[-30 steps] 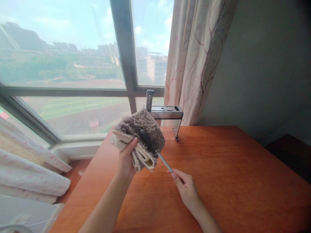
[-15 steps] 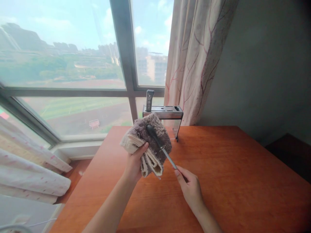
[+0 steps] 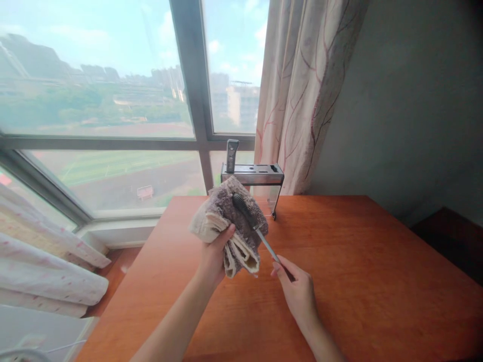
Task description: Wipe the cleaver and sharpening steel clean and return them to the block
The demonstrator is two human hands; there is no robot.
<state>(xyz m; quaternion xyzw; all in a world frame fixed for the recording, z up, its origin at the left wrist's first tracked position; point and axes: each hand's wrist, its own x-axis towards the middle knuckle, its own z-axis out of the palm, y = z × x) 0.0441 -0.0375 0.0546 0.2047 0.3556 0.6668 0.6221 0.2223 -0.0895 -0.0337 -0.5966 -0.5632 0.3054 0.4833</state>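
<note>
My left hand [image 3: 216,254] grips a folded towel [image 3: 211,213], greyish-purple and shaggy on top with cream layers showing at the folds. The thumb presses on its upper side. Against the towel lies the black ribbed handle of a sharpening steel [image 3: 268,243], tilted from upper left to lower right. Its grey rod ends in my right hand [image 3: 300,289], where thumb and fingers pinch the tip. Both hands are held above the wooden table [image 3: 358,261].
Behind the towel a metal-topped knife block [image 3: 260,174] with clear sides stands near the table's far edge. A grey knife handle [image 3: 232,156] sticks up from it. Beyond are the window [image 3: 113,143] and a patterned curtain [image 3: 298,100].
The towel has shifted slightly to the right with my left hand. The steel and my right hand have moved a little rightward too, with both grips kept.
</note>
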